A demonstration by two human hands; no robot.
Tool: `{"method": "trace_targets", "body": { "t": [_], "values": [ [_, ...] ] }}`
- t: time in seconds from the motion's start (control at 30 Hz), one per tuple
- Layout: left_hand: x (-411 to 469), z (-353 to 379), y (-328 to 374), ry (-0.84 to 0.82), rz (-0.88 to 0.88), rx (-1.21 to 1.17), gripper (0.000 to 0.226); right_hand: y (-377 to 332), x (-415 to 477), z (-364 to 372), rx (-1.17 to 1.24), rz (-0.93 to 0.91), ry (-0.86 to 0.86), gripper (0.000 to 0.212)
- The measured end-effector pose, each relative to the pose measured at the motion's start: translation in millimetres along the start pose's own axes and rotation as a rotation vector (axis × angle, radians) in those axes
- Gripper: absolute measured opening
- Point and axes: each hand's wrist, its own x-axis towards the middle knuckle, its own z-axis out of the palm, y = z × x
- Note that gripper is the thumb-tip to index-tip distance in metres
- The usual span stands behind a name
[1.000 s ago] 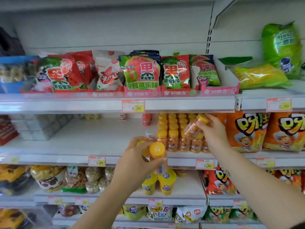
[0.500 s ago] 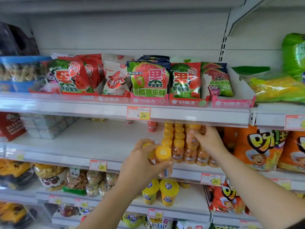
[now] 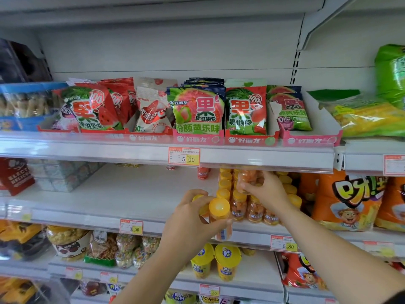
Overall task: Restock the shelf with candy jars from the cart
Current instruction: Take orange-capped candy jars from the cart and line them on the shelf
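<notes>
Left hand (image 3: 192,218): fingers curled round a candy jar (image 3: 220,222), held before the front edge of the middle shelf (image 3: 109,194); more yellow shows behind the fingers.
Right hand (image 3: 266,194): grasping a second jar (image 3: 247,179), raised just over the shelved jars (image 3: 254,210), which stand in rows on the shelf's right part.
Jars: small, clear plastic, round yellow caps, orange sweets inside, orange label band; label writing too small to read.
Price tags: 5.00 tag (image 3: 184,156) above the jars; 3.00 tag (image 3: 131,227) and 0.80 tag (image 3: 284,243) on the middle shelf's front edge.
Upper shelf (image 3: 65,148): gummy bags (image 3: 197,110) printed 果滋果姿, some marked 100%, in trays (image 3: 252,140) marked 好丽友.
Far left: red box (image 3: 15,175), partly reading ELECT / HELICO.
</notes>
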Motion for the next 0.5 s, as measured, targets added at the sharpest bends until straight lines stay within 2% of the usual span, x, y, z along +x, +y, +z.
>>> {"method": "trace_targets", "body": {
  "t": [0.3,0.5],
  "values": [
    [-1,-9,-15,0.004,-0.025,-0.011,0.036,3,1,21,-0.088,-0.058,0.018,0.059],
    [2,-11,-15,-0.003,-0.035,0.008,0.039,6,2,22,-0.1,-0.057,0.006,0.065]
  ]
}}
